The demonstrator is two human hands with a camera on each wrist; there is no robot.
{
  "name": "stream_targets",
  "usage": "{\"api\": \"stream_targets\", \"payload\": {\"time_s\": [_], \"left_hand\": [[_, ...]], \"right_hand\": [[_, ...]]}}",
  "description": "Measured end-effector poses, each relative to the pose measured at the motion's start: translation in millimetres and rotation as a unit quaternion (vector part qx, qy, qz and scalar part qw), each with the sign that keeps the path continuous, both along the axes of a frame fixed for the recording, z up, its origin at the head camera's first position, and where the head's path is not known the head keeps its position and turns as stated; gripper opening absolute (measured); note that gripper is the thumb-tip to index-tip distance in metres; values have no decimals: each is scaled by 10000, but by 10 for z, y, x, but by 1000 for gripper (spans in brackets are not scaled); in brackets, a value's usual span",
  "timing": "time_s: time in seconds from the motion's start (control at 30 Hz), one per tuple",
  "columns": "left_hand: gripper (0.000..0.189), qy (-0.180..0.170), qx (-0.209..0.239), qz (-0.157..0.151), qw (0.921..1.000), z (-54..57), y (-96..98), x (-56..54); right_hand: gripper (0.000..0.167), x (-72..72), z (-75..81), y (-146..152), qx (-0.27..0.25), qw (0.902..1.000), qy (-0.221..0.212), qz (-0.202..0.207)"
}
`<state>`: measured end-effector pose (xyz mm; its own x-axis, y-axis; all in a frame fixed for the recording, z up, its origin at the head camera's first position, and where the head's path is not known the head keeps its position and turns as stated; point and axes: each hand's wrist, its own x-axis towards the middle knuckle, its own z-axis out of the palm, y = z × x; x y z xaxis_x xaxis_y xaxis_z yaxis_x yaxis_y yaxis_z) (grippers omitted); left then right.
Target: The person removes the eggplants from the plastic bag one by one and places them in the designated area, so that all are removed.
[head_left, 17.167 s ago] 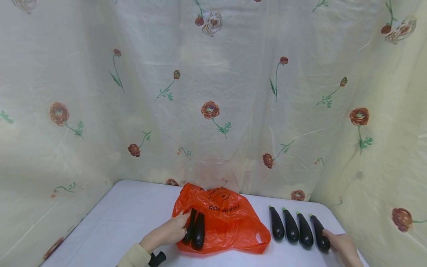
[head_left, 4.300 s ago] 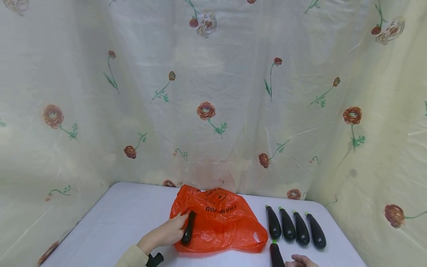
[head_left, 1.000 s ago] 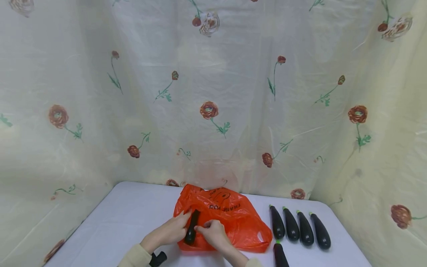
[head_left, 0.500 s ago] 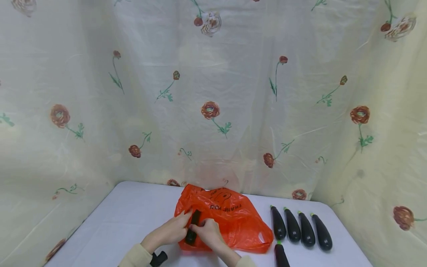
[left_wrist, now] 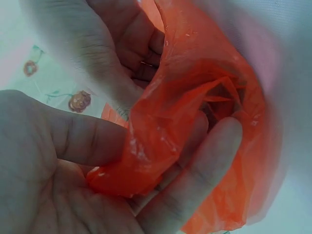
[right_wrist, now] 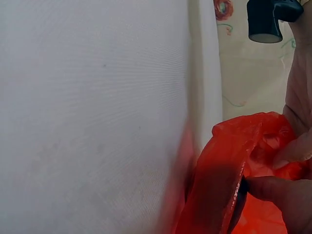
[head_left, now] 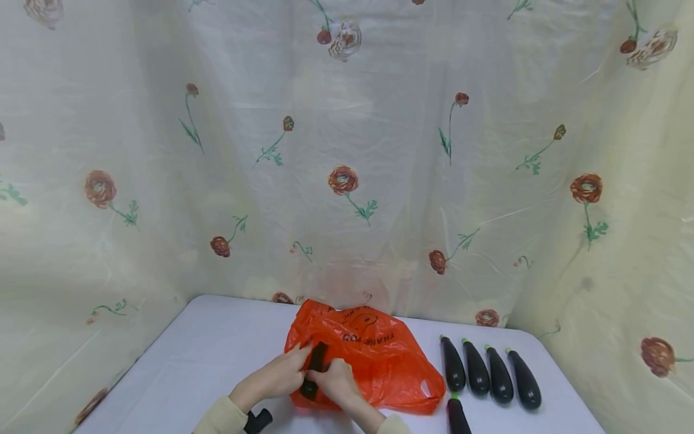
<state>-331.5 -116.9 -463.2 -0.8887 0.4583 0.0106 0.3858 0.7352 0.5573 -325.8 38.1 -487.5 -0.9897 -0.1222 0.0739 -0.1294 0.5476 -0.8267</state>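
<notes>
A dark eggplant [head_left: 309,389] lies at the left side of the red plastic bag [head_left: 379,367], partly hidden by my hands. My right hand [head_left: 337,381] pinches it from the right. In the right wrist view, a thumb touches the dark eggplant [right_wrist: 239,200] along the bag's edge. My left hand [head_left: 275,375] holds the bag's left side. Its fingers are curled round the thin plastic [left_wrist: 156,126] in the left wrist view. Several eggplants [head_left: 476,367] with green stem ends lie in a row on the right, and another eggplant [head_left: 458,416] lies in front of them.
Everything rests on a white-covered table [head_left: 195,349]. A flowered curtain [head_left: 390,150] hangs behind it and along both sides. A black device [head_left: 258,421] sits at the left wrist.
Earlier, two eggplants showed at the bag; one shows now, and another has appeared before the row. My right hand has left the row and come to the bag, taking hold of the remaining eggplant.
</notes>
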Motion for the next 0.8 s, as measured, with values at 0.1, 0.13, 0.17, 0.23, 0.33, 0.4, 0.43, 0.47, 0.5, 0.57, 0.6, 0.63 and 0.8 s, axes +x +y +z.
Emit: {"api": "stream_targets", "payload": {"time_s": [0.1, 0.13, 0.17, 0.23, 0.33, 0.4, 0.43, 0.47, 0.5, 0.57, 0.6, 0.63, 0.8], "left_hand": [[62, -24, 61, -12, 10000, 10, 8, 5], [63, -34, 83, -18, 10000, 13, 10, 11], [63, -20, 72, -26, 10000, 13, 12, 14], [63, -22, 102, -52, 9999, 18, 14, 22], [64, -19, 94, -65, 9999, 15, 15, 26], [64, -49, 99, -66, 9999, 8, 14, 26], [64, -62, 96, -66, 9999, 5, 13, 26], [64, -42, 71, -65, 9999, 5, 11, 27], [64, -29, 74, -71, 9999, 8, 10, 31], [64, 23, 16, -70, 10000, 10, 5, 35], [64, 35, -12, -61, 10000, 15, 3, 40], [63, 35, -32, -50, 10000, 18, 1, 45], [61, -64, -63, 8, 10000, 18, -3, 51]], "right_hand": [[34, -7, -12, 3, -73, 10000, 20, 2], [34, -6, -15, 2, -94, 10000, 24, 7], [34, -5, -21, 1, -130, 9999, 16, 19], [34, 0, -30, 0, -193, 9998, 11, 35], [33, 10, -40, 3, -235, 9997, 48, 22], [32, 19, -40, 13, -251, 9997, 47, 3], [31, 21, -37, 21, -256, 9997, 29, -3], [30, 23, -34, 31, -251, 9997, 10, -14], [30, 28, -29, 42, -244, 9997, -8, -31], [29, 35, -18, 68, -190, 9998, -34, -70], [27, 39, -13, 82, -169, 9998, -57, -90], [26, 41, -10, 98, -165, 9998, -75, -110], [26, 74, 11, 183, -18, 9994, -253, -244]]}}
